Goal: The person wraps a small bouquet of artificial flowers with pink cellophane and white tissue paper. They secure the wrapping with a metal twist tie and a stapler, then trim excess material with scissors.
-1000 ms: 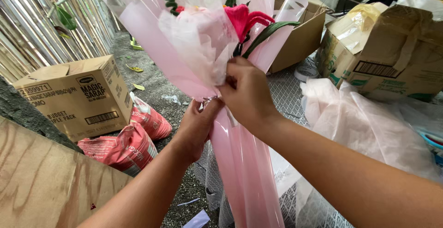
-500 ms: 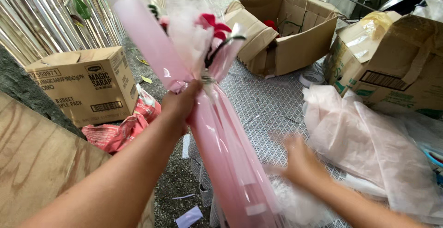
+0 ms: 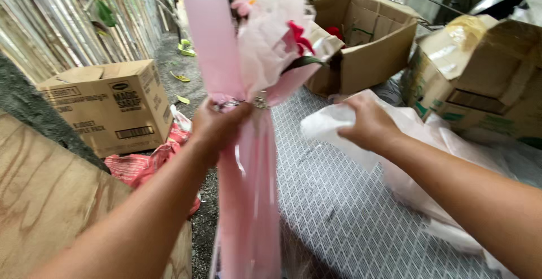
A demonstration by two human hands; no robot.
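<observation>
My left hand [image 3: 217,124] grips a tall bouquet in pink wrapping [image 3: 248,189] at its waist, where a silver tie circles the paper. Red and pink flowers [image 3: 293,36] with green leaves show among white tissue at the top. The bouquet stands upright and its long pink wrap hangs down past the frame's bottom. My right hand [image 3: 367,122], to the right of the bouquet and apart from it, pinches a sheet of white tissue paper [image 3: 327,128] lifted off a pile of pale sheets [image 3: 418,166].
A grey diamond-patterned surface [image 3: 339,211] lies under the sheets. An open cardboard box [image 3: 367,42] stands behind, another box [image 3: 480,81] at right, a closed printed box [image 3: 113,101] at left. A plywood board [image 3: 51,205] is near left, beside red bags [image 3: 144,163] and bamboo fencing.
My right hand left the bouquet's flowers, dropped to the pile and now lifts a white tissue sheet. My left hand keeps its grip at the tie, holding the bouquet more upright.
</observation>
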